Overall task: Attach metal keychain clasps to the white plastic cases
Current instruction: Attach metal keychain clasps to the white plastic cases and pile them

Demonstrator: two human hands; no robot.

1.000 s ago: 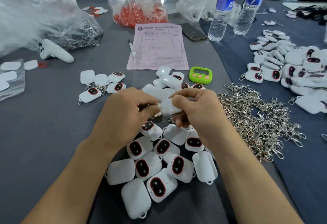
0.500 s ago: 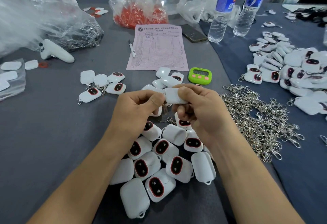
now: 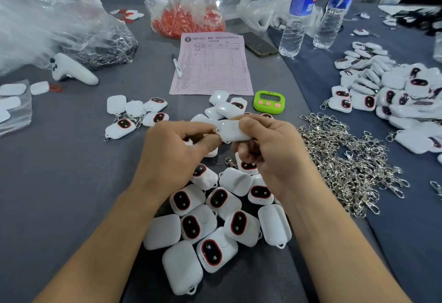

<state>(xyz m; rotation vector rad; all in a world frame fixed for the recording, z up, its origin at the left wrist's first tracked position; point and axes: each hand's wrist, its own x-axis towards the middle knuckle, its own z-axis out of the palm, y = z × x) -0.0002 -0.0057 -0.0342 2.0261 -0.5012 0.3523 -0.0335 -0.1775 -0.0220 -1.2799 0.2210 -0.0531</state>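
Cases (image 3: 162, 232), glossy and rounded, lay heaped beside tangled metal clasps (image 3: 346, 159). Our right hand (image 3: 272, 152) gripped one case (image 3: 233, 131); our left hand (image 3: 174, 152) pinched its end.

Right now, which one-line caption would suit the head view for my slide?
Left hand pinches a clasp at the end of a white case held by the right hand, above piled cases.

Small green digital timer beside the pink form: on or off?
On: the green digital timer shows dark digits on its display. The exact reading is too blurred to tell.
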